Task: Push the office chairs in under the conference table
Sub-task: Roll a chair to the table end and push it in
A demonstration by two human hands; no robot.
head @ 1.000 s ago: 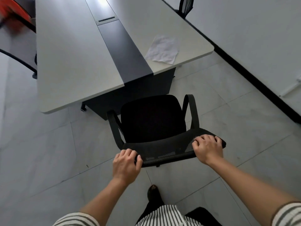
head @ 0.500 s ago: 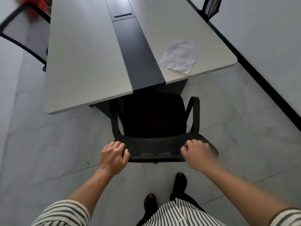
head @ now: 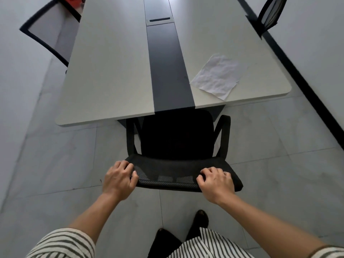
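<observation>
Head view, chair: black office chair [head: 176,138] faces the bench [head: 111,71] end, its seat front at the bench edge and its backrest toward the person.
Fingers: left hand [head: 119,178] and right hand [head: 216,185] grip the backrest's top rim.
Change: a second ago the chair stood askew and clear of the bench; it is now squared to it.
Count: three chairs, including the far-left chair [head: 50,32] and far-right chair [head: 270,13]; one crumpled paper sheet [head: 217,76].

- A crumpled white square sheet of paper [head: 217,76] lay flat, right of centre in the view.
- Large pale grey floor tiles [head: 55,164] showed thin grout lines.
- A black skirting strip [head: 316,102] ran along the foot of a pale grey wall [head: 325,43] on the right.
- A blurred orange-red object [head: 73,0] sat at the top left edge, its kind unclear.
</observation>
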